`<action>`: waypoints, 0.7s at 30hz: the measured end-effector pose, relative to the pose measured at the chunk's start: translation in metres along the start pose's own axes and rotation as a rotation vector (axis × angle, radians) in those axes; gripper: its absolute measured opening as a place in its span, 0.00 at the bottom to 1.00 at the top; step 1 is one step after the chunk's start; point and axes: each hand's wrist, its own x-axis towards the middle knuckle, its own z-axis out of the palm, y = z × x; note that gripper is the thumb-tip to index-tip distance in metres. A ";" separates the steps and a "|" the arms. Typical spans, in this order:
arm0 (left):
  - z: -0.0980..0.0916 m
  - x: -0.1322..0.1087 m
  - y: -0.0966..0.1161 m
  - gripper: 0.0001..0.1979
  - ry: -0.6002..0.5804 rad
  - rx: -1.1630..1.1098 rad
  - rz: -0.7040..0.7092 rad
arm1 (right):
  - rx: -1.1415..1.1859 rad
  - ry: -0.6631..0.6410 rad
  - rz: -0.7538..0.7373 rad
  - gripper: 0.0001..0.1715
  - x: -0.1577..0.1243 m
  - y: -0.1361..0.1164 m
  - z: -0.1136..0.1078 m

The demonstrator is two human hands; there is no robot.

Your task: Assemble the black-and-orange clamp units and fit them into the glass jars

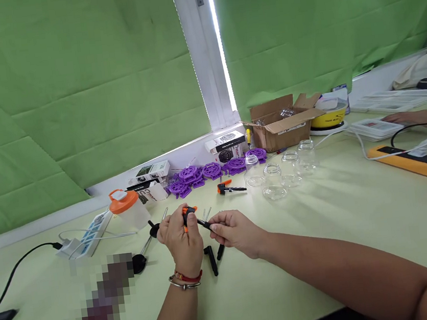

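Note:
My left hand (180,238) is closed around a small orange-and-black tool (189,214), held just above the pale green table (320,219). My right hand (234,230) pinches the black end of that same tool (205,224) between thumb and fingers. Two loose black handle pieces (211,259) lie on the table right under my hands. A second orange-and-black tool (229,188) lies farther back. Metal rods with black round ends (146,244) rest to the left of my left hand.
Purple plastic discs (207,172) and small boxes (149,173) line the wall. Several clear glass jars (276,173), an orange-lidded jar (128,208), a cardboard box (282,121), a white power strip (87,236) and an orange one (418,162) stand around. Another person's hand (409,118) rests far right.

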 end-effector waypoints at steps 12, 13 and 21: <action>0.011 -0.004 -0.003 0.42 -0.284 -0.120 0.119 | 0.205 0.006 0.091 0.20 0.005 -0.004 -0.007; 0.011 -0.004 -0.003 0.44 -0.292 -0.118 0.116 | 0.215 -0.007 0.089 0.20 0.005 -0.005 -0.008; 0.010 -0.006 0.002 0.56 -0.348 -0.050 0.068 | 0.025 0.029 0.016 0.12 0.009 -0.010 -0.016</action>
